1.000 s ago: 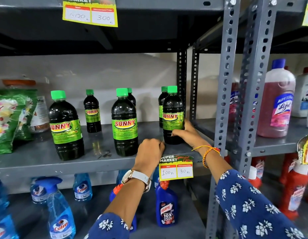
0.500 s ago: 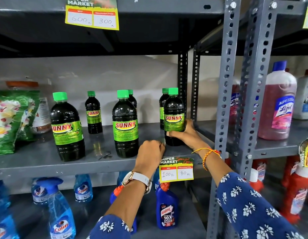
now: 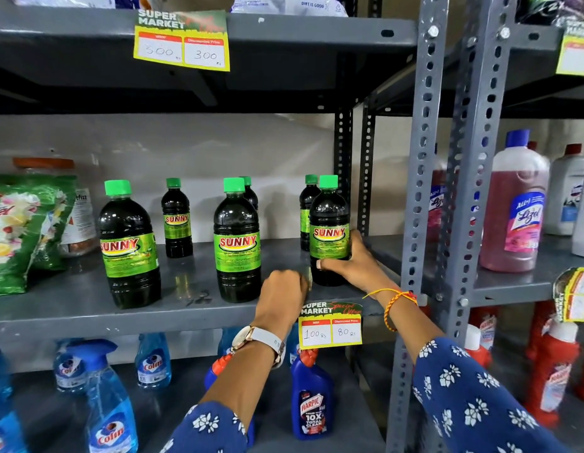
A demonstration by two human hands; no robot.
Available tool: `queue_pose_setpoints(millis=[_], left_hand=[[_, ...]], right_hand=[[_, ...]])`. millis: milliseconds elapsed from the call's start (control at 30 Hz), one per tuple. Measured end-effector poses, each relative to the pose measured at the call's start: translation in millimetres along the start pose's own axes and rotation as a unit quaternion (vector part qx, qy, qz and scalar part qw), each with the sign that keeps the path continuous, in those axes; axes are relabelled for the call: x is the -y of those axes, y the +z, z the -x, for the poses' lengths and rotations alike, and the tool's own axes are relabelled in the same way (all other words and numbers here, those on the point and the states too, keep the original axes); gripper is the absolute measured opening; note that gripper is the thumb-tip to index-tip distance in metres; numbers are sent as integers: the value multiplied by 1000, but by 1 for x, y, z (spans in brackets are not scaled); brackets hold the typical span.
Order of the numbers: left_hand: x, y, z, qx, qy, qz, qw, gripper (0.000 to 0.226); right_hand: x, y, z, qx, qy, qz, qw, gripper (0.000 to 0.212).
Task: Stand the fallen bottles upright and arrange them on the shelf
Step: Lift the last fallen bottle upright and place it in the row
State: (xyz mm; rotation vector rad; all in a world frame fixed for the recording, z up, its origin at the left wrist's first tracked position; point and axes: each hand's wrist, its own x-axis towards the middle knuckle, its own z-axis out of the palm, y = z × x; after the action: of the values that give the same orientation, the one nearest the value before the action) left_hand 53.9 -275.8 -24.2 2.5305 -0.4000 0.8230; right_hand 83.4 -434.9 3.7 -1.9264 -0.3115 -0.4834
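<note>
Bottles (image 3: 237,240) stand upright, dark, green-capped, green-labelled.

Six dark SUNNY bottles with green caps and green-yellow labels are standing upright on the grey shelf (image 3: 71,308). Three large ones are sitting along the front — the left bottle (image 3: 128,245), the middle bottle (image 3: 237,240) and the right bottle (image 3: 329,228), the last set slightly further back. Three more are standing behind — a small bottle (image 3: 176,218) between left and middle, a rear bottle (image 3: 250,194) mostly hidden behind the middle one, and a back bottle (image 3: 306,207) peeking out beside the right one.
</note>
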Motion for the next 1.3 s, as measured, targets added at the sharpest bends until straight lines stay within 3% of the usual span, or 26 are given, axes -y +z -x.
queue_pose_setpoints(millis=[500, 933, 1067, 1133, 1200, 1233, 1300], left_hand=[[0, -2, -1, 4, 6, -19, 1000, 22], [5, 5, -2, -23, 8, -15, 1000, 26], [7, -11, 5, -83, 26, 140, 986, 29], [15, -30, 21, -125, 64, 217, 966, 22], [34, -50, 39, -196, 110, 226, 948, 25], [49, -61, 47, -243, 120, 216, 938, 27], [83, -86, 59, -343, 95, 191, 915, 32]], right_hand=[[-1, -8, 22, 0, -14, 10, 1000, 58], [-4, -5, 22, 3, -20, 3, 1000, 69], [-2, -3, 33, -62, -28, -45, 997, 90], [5, 8, 52, -181, -138, 8, 974, 83], [15, 28, 67, -252, -276, 52, 926, 66], [23, 42, 70, -243, -319, 58, 914, 61], [44, 73, 69, -164, -322, 39, 932, 60]])
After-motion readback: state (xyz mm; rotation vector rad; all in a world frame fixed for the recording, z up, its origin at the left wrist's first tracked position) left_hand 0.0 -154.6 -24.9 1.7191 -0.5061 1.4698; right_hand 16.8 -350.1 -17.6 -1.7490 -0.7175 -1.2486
